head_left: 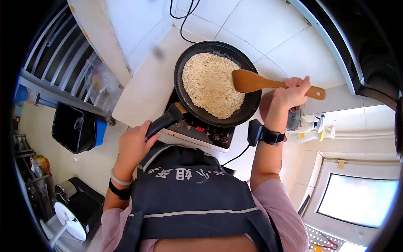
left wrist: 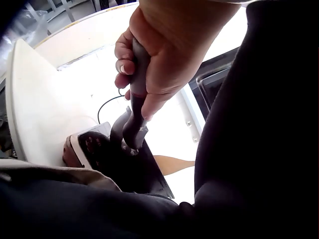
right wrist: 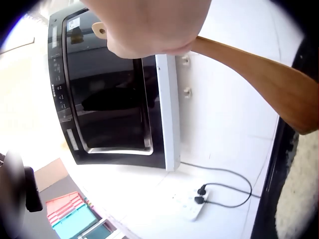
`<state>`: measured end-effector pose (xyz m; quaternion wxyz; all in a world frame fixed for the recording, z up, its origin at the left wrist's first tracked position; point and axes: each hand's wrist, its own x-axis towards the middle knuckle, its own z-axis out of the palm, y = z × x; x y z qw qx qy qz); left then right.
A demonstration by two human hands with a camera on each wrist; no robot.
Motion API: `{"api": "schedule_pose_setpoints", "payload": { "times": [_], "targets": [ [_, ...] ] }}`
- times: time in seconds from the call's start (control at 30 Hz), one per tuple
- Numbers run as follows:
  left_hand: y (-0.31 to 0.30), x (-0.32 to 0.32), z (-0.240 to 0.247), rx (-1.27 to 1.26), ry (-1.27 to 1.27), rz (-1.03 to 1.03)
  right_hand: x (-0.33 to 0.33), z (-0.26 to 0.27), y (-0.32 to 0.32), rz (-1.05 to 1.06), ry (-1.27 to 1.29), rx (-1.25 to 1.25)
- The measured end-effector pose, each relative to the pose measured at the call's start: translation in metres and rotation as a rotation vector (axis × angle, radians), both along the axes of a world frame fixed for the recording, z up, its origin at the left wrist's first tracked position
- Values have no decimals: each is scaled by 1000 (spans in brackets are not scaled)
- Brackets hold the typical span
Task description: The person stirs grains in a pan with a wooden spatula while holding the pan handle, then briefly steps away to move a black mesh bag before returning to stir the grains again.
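My left hand (head_left: 135,145) grips the black handle (head_left: 161,123) of a wide dark frying pan (head_left: 252,103). Its fingers wrap round that handle in the left wrist view too. A layer of pale grains (head_left: 210,80), like rice or oats, covers much of the pan's bottom. In my right hand (head_left: 291,93) is a wooden spatula (head_left: 252,81), held by its handle from the pan's right side. The spatula's broad blade lies over the right edge of the grains. Beneath the pan is a black induction cooker (head_left: 210,135) with a lit red display.
Spray bottles (head_left: 311,125) and a glass lid (head_left: 293,119) stand right of the cooker. A dark glass-fronted appliance (right wrist: 107,99) hangs on the tiled wall. Cords run into a white power strip (right wrist: 192,205). A black bin (head_left: 67,128) stands on the floor at left.
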<state>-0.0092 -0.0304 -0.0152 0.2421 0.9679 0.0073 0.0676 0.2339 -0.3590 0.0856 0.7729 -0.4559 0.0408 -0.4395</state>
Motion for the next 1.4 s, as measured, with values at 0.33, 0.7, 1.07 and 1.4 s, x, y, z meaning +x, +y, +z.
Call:
{"api": "schedule_pose_setpoints", "payload": {
  "times": [0.33,0.7,1.07,1.4],
  "targets": [
    [5,1,-5,47,-9,-36,73,-50,0,-227,263,337],
    [4,1,-4,13,-30,-26,6,-53,52,1041,-175,-219],
    [7,1,-10,34,-64,-38,-77,6,18,1166,-110,-495],
    [6,0,-9,35,-61,-30,31,-47,63,710,-57,-191]
  ]
}}
